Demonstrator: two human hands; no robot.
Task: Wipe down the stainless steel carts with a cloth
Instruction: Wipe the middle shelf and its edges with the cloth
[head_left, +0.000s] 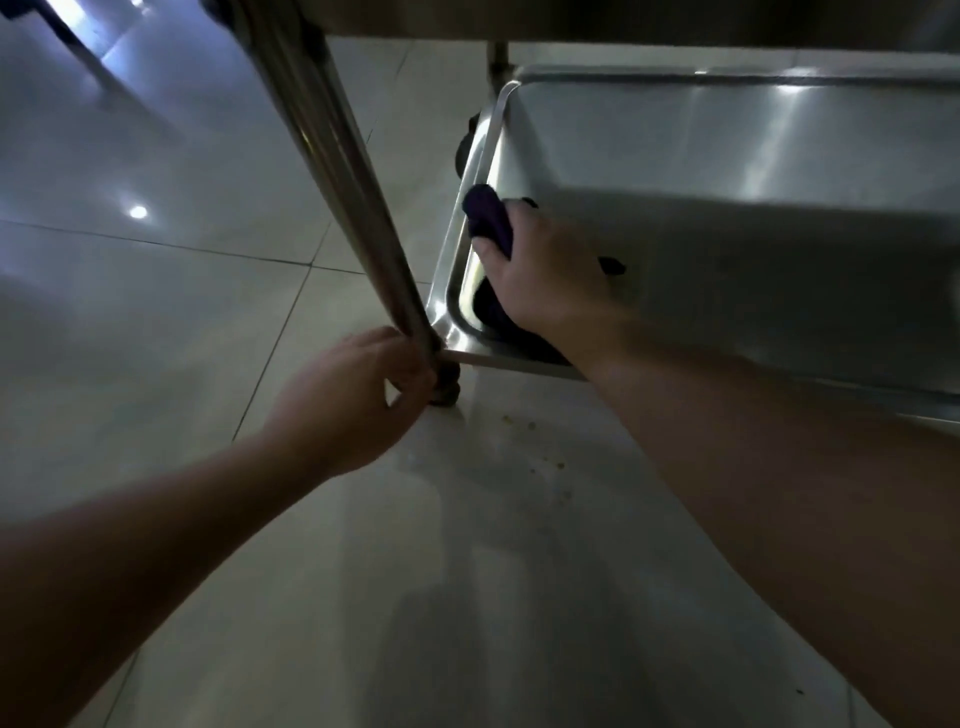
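R hand (545, 275) gripping bunched dark cloth (488, 221), smooth steel shelf (727, 171)

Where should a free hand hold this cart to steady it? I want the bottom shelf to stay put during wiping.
Probably the upright corner post, low down near the shelf, from the outer side, as the left hand does. It is a slim round tube that fingers wrap fully; the right hand presses the cloth.

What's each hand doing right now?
Left hand: grips the cart leg near its base.
Right hand: holds the dark cloth on the bottom shelf.
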